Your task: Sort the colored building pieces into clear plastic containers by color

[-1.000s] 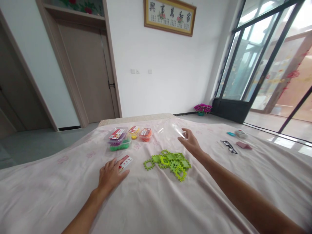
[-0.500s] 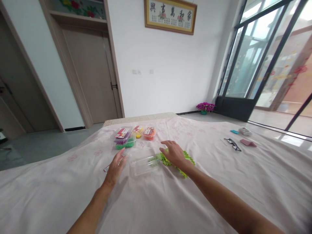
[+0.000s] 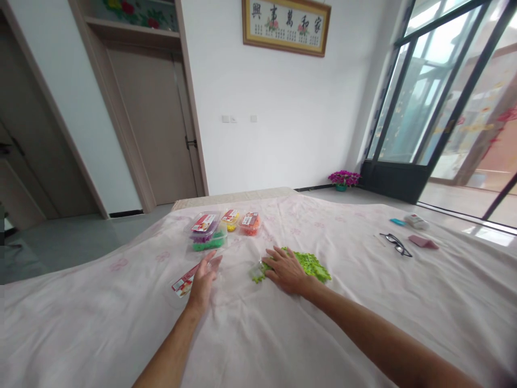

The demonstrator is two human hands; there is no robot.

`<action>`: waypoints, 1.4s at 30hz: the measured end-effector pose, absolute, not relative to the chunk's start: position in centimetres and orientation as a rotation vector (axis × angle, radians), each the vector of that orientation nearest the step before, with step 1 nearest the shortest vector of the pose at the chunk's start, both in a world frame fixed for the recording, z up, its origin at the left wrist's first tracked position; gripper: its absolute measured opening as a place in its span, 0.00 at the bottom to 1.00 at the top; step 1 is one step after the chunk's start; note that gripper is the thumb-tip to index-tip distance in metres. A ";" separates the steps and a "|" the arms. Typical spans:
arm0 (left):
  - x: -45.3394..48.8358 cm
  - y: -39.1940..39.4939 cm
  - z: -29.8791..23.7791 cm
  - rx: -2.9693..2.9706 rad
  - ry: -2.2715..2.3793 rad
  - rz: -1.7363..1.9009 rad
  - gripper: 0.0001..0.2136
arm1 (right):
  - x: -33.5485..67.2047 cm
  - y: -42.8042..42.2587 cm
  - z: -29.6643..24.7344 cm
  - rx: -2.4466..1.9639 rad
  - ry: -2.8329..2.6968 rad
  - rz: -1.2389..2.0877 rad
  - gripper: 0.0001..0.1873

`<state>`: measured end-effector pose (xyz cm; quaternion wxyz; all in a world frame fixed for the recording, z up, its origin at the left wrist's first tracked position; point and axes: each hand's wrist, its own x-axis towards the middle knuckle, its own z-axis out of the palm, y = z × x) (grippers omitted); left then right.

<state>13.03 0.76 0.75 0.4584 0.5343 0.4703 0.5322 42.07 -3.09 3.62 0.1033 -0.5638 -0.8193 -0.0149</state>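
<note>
My right hand [image 3: 286, 270] lies spread on a pile of small light-green plastic pieces [image 3: 313, 265], its fingers apart. By its fingertips is a clear plastic edge [image 3: 257, 268] with a few green pieces around it; how much of a tub this belongs to, I cannot make out. My left hand [image 3: 205, 283] hovers at the left with thumb and fingers apart, nothing visible between them. Partly behind it lies a clear lid with a red and white label [image 3: 184, 283]. Beyond sit a labelled purple tub [image 3: 204, 225] on a green tub [image 3: 210, 242], a yellow tub [image 3: 230, 220] and an orange tub [image 3: 250, 223].
A pale floral cloth [image 3: 347, 328] covers the surface. Over on the right are black-framed glasses [image 3: 396, 244], a pink cloth [image 3: 423, 242], a blue item [image 3: 397, 221] and a white packet [image 3: 416, 221]. A pot of purple flowers [image 3: 343, 180] stands on the floor by the glass door.
My right hand has come down flat onto the light-green pieces. The clear tub that stood between my hands no longer shows plainly there. My left hand has shifted right, uncovering more of the labelled lid.
</note>
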 end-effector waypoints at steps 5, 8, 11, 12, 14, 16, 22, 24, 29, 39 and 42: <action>12.3 1.0 0.2 1.045 1.003 1.462 0.34 | 45.5 -0.1 4.5 -1.734 -2.421 -0.124 0.20; 12.7 1.0 0.2 0.940 0.985 1.522 0.34 | 45.8 0.6 5.1 -1.736 -2.376 -0.125 0.20; 13.2 1.0 0.4 0.883 1.021 1.566 0.33 | 43.4 0.2 4.9 -1.561 -2.381 -0.049 0.25; 13.2 1.0 0.4 0.875 1.028 1.574 0.33 | 42.3 -0.2 4.7 -1.453 -2.456 0.008 0.26; 13.2 1.0 0.4 0.870 1.037 1.578 0.33 | 40.2 -1.0 3.9 -1.272 -2.584 0.087 0.23; 13.1 0.9 0.3 0.877 1.037 1.569 0.32 | 38.8 -1.7 3.3 -1.246 -2.572 0.099 0.18; 13.5 -0.2 0.4 1.071 1.054 1.450 0.27 | 39.9 -1.9 3.1 -1.526 -2.402 -0.003 0.15; 13.8 -0.6 0.5 1.189 1.072 1.401 0.26 | 41.2 -1.5 3.3 -1.618 -2.277 0.038 0.17; 14.2 -0.8 0.1 1.499 1.038 1.269 0.30 | 44.9 -0.2 3.5 -1.879 -1.711 0.082 0.20; 14.6 -1.3 -0.4 1.764 0.844 1.163 0.44 | 50.9 -0.1 5.3 -2.103 -1.815 0.116 0.20; 14.6 -1.5 -0.1 1.794 0.846 1.123 0.38 | 51.0 -0.3 5.6 -2.136 -1.915 0.119 0.23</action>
